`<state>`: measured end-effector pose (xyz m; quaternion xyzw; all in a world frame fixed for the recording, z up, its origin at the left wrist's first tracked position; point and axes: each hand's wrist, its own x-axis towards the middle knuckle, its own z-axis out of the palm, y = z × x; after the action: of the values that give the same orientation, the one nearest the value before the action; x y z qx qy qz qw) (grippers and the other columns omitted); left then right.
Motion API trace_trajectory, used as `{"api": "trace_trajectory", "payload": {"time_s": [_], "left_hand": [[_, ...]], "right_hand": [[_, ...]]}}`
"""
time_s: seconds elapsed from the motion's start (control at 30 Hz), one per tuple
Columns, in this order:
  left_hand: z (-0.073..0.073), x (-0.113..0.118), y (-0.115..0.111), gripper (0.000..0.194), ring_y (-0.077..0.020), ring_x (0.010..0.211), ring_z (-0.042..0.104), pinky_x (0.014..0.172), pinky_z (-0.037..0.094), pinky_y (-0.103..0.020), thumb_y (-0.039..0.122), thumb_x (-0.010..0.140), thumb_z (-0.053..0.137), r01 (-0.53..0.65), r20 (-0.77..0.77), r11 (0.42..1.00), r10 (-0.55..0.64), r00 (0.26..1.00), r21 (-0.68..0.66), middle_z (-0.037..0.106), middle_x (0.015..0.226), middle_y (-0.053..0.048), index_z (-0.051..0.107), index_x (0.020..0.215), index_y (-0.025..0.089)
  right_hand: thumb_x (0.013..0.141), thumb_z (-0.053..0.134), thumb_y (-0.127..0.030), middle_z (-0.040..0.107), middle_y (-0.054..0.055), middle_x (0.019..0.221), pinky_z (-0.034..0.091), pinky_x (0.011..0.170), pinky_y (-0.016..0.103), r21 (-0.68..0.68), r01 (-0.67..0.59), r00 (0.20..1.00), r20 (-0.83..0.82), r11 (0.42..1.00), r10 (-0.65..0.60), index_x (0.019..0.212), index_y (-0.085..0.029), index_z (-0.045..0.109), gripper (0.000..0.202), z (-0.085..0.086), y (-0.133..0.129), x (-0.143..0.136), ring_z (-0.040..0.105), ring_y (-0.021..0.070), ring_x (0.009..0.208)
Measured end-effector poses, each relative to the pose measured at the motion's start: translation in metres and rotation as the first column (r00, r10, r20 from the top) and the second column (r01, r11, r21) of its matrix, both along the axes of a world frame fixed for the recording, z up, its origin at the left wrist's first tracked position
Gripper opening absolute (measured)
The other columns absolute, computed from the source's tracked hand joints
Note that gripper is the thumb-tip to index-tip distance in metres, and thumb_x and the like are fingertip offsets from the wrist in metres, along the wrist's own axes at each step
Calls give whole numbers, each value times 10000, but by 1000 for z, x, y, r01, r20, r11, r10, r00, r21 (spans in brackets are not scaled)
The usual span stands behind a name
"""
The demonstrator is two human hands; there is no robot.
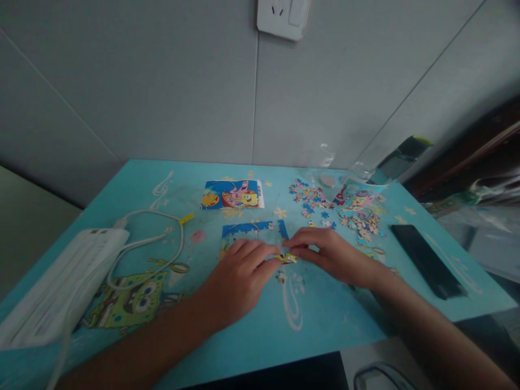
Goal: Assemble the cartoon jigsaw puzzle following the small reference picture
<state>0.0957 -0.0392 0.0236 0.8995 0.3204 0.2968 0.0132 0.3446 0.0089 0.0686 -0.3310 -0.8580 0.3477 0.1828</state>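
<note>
A partly assembled jigsaw puzzle (pixel 244 226) lies on the table, its blue border showing along the top and right. My left hand (pixel 247 271) covers its lower middle, fingers curled, with thumb and index tips closed at yellow puzzle pieces (pixel 289 259) on the lower edge. From the right, my right hand (pixel 325 250) pinches at the puzzle's lower right corner; the piece in its fingertips is mostly hidden. Just below the hands lie a few small loose pieces (pixel 281 276). Behind the puzzle is a cartoon picture card (pixel 233 195) in blue, yellow and pink.
Loose puzzle pieces (pixel 306 196) spread at the back right, with another pile (pixel 365 222) by a clear container (pixel 357 189). A black flat object (pixel 428 260) lies at the right. On the left sit a white power strip (pixel 65 281) and a looped white cable (pixel 181 244).
</note>
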Motion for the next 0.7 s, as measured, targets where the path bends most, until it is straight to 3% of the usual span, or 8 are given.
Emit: {"api": "trace_trajectory", "payload": {"time_s": [0.13,0.37,0.7], "left_hand": [[5,-12,1,213,-241,991,578,855,422,-405,94,986,468,-62,56,998,63,996,-22,668,1077,-77,668,1020,158],[0,-27,3,206,-247,966,569,823,406,-409,94,972,493,-94,-45,990,90,995,-101,663,1036,-64,677,996,182],[-3,-25,0,192,-246,1011,573,874,429,-421,128,976,530,-64,-117,991,50,992,-117,663,1095,-68,682,1086,172]], "right_hand": [[981,638,-201,760,26,1033,515,837,254,-15,-69,997,46,998,69,1159,-223,742,208,-4,5,-22,693,149,906],[1016,593,-244,756,46,1000,525,841,292,59,-184,982,46,981,181,1232,-262,729,256,-16,10,-42,697,164,903],[1016,565,-194,730,87,1037,533,887,360,211,-39,997,77,977,23,1149,-197,743,223,-27,9,-15,649,204,974]]}}
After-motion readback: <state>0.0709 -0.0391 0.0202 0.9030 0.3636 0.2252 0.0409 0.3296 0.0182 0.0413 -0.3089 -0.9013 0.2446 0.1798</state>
